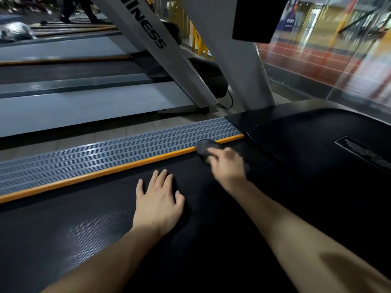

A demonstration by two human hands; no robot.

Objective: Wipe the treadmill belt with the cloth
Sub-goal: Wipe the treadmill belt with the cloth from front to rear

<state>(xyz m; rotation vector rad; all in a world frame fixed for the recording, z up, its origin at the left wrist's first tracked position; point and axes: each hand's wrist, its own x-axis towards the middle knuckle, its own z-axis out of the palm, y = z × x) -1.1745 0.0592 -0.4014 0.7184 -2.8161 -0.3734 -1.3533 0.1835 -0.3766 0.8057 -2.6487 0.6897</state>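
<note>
Right hand (227, 166) grip clamped on dark cloth (204, 147), at far end of treadmill belt (101, 229), touching orange edge strip (105, 173) beside motor cover (313, 140). Left hand (157, 205) flat on belt, fingers apart.

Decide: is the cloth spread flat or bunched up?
Bunched: the dark cloth bulges as a rounded wad from the right hand, beside the orange strip.
</note>
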